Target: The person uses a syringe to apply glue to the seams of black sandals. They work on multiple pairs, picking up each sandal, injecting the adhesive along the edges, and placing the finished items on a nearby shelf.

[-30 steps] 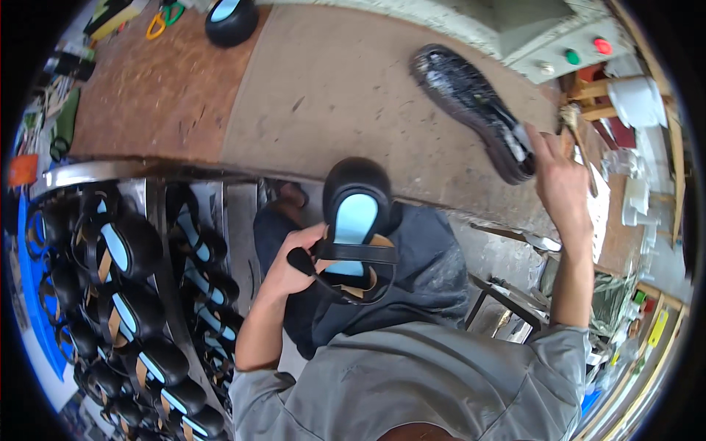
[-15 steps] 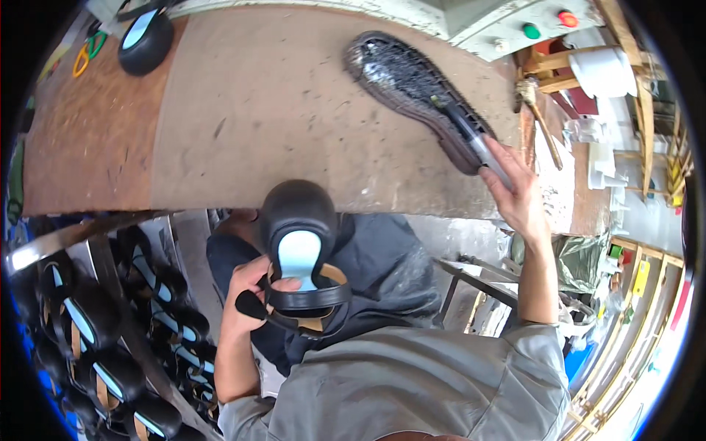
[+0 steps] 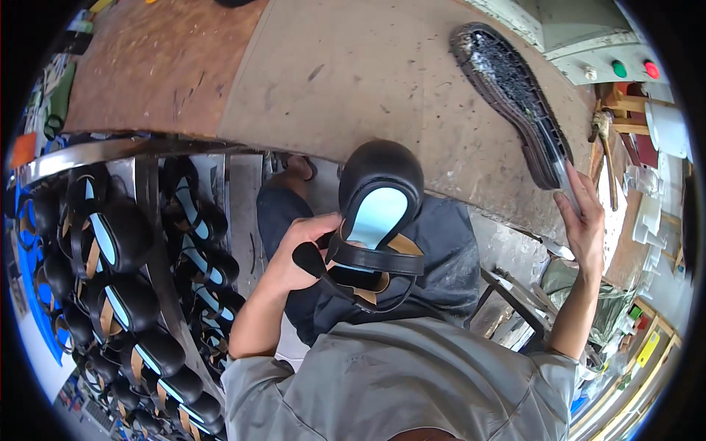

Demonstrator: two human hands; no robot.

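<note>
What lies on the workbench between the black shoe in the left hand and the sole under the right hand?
Nothing: in the head view, only bare workbench separates shoe and sole.
</note>
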